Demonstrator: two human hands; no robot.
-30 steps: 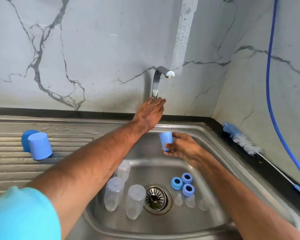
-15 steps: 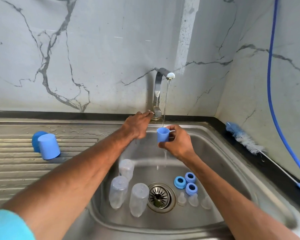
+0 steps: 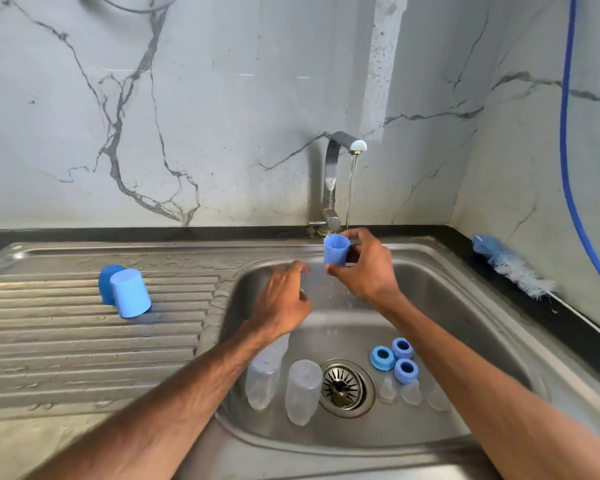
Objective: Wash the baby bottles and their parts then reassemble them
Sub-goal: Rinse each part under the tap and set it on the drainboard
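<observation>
My right hand (image 3: 366,271) grips a blue bottle cap (image 3: 335,250), mouth up, under the running stream from the tap (image 3: 333,171). My left hand (image 3: 284,299) hovers over the basin just left of the cap, fingers loosely curled, holding nothing. On the sink floor lie clear bottles (image 3: 300,391), three blue collar rings (image 3: 394,358) and clear teats (image 3: 411,391) around the drain (image 3: 343,388). Two more blue caps (image 3: 129,294) stand upside down on the drainboard.
A steel sink (image 3: 465,306) with a ribbed drainboard (image 3: 84,341) sits against a marble wall. A blue-and-white bottle brush (image 3: 510,268) lies on the dark counter at the right. A blue hose (image 3: 568,168) hangs down the right wall.
My left hand left the tap handle and dropped back over the basin. Water began to run. My right hand raised the blue cap into the stream.
</observation>
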